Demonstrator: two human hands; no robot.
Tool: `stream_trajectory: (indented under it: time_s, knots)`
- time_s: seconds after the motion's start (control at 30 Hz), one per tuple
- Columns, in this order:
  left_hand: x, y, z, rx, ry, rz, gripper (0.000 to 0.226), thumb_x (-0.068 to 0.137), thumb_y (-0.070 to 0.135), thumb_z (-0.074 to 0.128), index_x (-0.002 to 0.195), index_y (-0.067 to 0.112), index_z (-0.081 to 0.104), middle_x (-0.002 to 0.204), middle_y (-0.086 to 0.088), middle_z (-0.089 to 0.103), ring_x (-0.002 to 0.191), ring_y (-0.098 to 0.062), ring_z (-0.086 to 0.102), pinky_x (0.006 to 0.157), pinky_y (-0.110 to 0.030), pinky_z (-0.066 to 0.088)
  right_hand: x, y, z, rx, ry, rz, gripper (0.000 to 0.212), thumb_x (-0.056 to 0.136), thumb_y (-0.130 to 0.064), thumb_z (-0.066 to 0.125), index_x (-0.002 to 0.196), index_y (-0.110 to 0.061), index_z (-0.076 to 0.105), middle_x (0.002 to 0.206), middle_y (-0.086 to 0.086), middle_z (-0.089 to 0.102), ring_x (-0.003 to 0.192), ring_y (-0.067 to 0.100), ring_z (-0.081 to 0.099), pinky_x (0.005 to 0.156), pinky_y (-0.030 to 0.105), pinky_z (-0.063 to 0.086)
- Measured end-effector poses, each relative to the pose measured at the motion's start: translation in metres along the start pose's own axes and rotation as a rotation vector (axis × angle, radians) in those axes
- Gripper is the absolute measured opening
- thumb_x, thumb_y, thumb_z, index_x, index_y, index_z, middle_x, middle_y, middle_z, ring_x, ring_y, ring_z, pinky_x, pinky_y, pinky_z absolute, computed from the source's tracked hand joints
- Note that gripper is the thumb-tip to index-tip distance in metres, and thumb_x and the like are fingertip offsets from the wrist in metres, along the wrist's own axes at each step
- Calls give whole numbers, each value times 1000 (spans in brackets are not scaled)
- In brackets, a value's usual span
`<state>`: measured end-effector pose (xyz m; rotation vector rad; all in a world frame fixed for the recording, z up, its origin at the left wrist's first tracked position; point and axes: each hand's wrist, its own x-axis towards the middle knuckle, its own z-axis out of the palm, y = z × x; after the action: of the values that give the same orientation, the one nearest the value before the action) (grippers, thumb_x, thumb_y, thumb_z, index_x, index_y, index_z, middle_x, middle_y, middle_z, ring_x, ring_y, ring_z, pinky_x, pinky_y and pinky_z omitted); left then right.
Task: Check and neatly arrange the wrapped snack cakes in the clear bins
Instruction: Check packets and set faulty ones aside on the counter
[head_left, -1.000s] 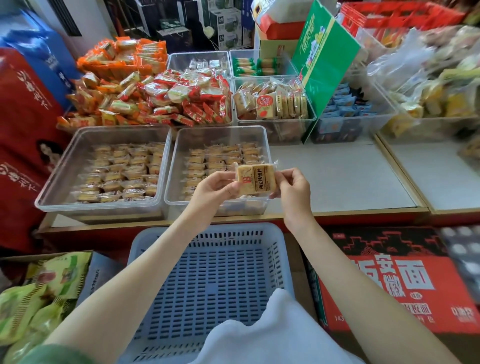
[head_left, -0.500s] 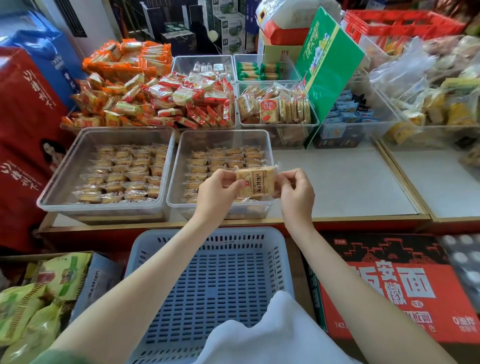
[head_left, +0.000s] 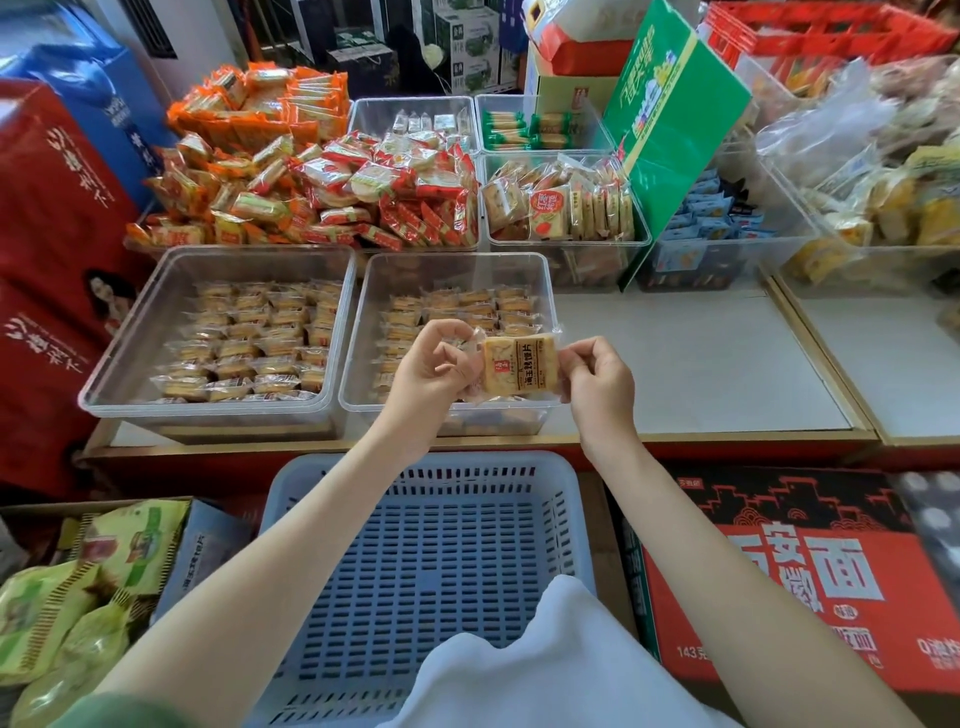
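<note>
A square yellow wrapped snack cake (head_left: 521, 364) with dark printed characters is held flat between both hands, above the front edge of the right clear bin (head_left: 457, 267). My left hand (head_left: 434, 361) pinches the wrapper's left end and my right hand (head_left: 597, 382) pinches its right end. Rows of similar wrapped cakes cover the bottom of the right bin, partly hidden by my hands. The left clear bin (head_left: 171, 275) holds several neat rows of the same cakes (head_left: 249, 343).
An empty blue slotted basket (head_left: 431, 561) sits below the counter edge before me. Heaps of orange and red snack packs (head_left: 311, 176) and more clear bins stand behind. A green carton (head_left: 670, 114) leans at right; a red noodle box (head_left: 769, 587) lies lower right.
Both hands carried the cake slightly forward and up over the right bin. The left fingers shifted along the wrapper's left end, which now shows crumpled.
</note>
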<state>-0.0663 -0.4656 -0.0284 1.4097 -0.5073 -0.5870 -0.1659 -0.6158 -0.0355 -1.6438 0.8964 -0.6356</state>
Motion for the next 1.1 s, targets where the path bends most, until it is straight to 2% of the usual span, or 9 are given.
stream_trajectory:
  time_s: [0.17,0.3,0.37,0.47,0.6,0.7,0.77,0.93,1.1]
  knots:
    - [2,7,1,74,60,-9,36,93,0,58,118,25,55,77,-2,57,75,-18,63,76,-34,59,3,-7,0,146,-51,92,15,97,-8,52,84,-12,58,78,3,62,64,7,59,53,13,46]
    - [6,10,1,301,172,-99,44,95,18,62,134,23,44,110,1,64,97,-13,65,89,-34,56,8,-12,0,82,-44,16,14,98,-20,51,85,-19,56,91,8,66,89,22,65,77,35,56]
    - [5,13,8,218,57,-163,48,96,29,59,140,21,42,127,0,60,112,-13,61,97,-33,52,3,-19,4,25,-65,-90,13,99,-21,49,87,-18,53,86,2,61,83,11,59,73,29,51]
    - [2,16,26,-108,-65,-243,38,97,29,55,133,18,50,127,-4,62,115,-14,61,99,-30,50,-16,-27,19,-94,-212,-282,9,99,-17,50,99,-10,56,89,-6,61,79,-6,57,67,11,45]
    - [6,8,19,-304,47,-221,66,79,26,68,138,8,43,118,-9,65,104,-18,65,92,-34,53,-27,-22,26,-136,-438,-439,37,96,-6,50,132,-11,54,126,3,62,117,7,56,96,20,48]
    - [8,4,3,-319,40,-218,49,86,10,64,133,6,49,112,-11,68,104,-25,66,93,-41,53,-19,-23,19,-131,-292,-464,36,94,0,50,126,-13,57,126,-3,58,117,-4,49,98,9,38]
    - [10,3,-5,-368,9,-233,44,88,5,62,131,4,51,119,-16,66,110,-30,65,95,-44,53,-10,-23,16,-191,-198,-397,38,95,-6,53,132,-16,54,127,-7,56,118,-2,46,100,11,36]
    - [14,1,-23,-481,-130,-284,53,85,5,63,136,1,48,130,-22,60,118,-35,60,97,-44,52,0,-26,9,-24,-357,-142,31,94,-11,58,124,-18,63,116,-4,67,106,8,62,91,27,53]
    - [13,1,-29,-500,-221,-310,52,78,6,72,127,6,55,119,-16,68,108,-28,66,86,-37,58,6,-29,5,69,-392,-77,24,92,-1,59,105,-19,69,100,1,71,86,5,67,76,21,54]
